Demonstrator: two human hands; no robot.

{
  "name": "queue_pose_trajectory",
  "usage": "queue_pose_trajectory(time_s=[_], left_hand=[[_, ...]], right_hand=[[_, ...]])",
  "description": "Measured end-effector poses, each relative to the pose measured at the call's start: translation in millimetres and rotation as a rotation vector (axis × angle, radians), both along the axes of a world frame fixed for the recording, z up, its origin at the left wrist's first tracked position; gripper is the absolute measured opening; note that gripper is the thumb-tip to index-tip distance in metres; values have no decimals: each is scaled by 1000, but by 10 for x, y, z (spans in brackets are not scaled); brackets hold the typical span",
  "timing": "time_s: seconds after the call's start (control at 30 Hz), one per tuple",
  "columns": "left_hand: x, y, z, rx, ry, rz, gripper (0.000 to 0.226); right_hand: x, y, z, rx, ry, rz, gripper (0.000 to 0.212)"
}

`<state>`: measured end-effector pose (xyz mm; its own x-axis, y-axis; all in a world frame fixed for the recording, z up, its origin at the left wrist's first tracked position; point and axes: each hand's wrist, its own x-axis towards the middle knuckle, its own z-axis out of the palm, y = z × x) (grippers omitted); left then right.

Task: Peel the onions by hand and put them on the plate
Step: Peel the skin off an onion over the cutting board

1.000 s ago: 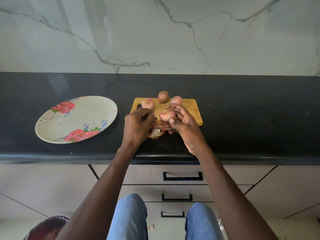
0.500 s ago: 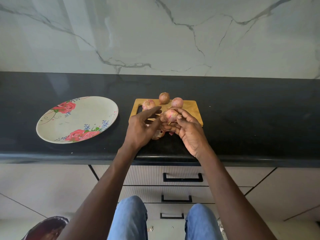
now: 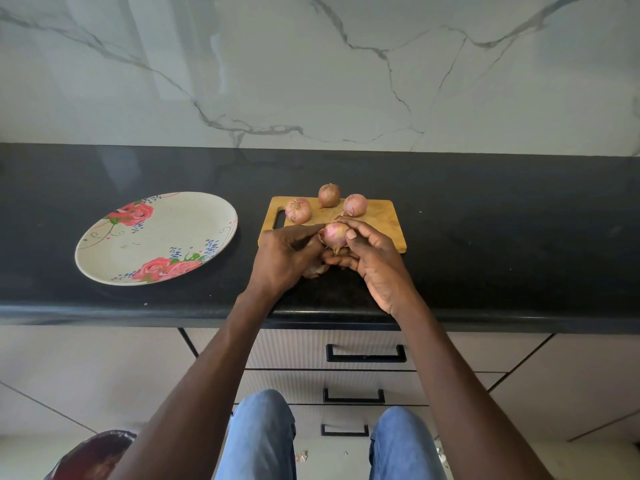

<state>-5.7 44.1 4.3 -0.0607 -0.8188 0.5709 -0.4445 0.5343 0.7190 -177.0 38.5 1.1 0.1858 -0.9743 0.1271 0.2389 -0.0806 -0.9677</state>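
My right hand [image 3: 374, 261] holds a pink, partly peeled onion [image 3: 335, 234] above the near edge of the wooden cutting board [image 3: 381, 220]. My left hand [image 3: 285, 256] is against the onion's left side, its fingers pinching at the skin there. Three unpeeled onions lie at the back of the board: one on the left [image 3: 298, 210], one in the middle [image 3: 329, 195], one on the right [image 3: 355, 204]. The flowered plate [image 3: 156, 237] sits to the left of the board with nothing on it. Loose peel [image 3: 316, 270] lies under my hands.
The board and plate rest on a black countertop [image 3: 502, 244] against a marble wall. Drawers with black handles [image 3: 365, 353] are below the counter's front edge. A dark bag [image 3: 93, 455] is on the floor at lower left.
My left hand has come back to the onion's left side and taken hold of the skin. My right hand lifted and turned the onion slightly.
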Motion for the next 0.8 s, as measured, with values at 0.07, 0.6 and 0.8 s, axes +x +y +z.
queue_pose_trajectory(time_s=[0.07,0.6,0.8], left_hand=[[0,-14,-9,-3,-3,24,24],[1,-39,-12,-5,-32,90,25],[1,-37,-17,19,33,119,26]], right_hand=[[5,-4,-6,1,15,-2,32],[22,-42,-25,-17,113,-60,21],[5,-49,-22,29,32,-19,31]])
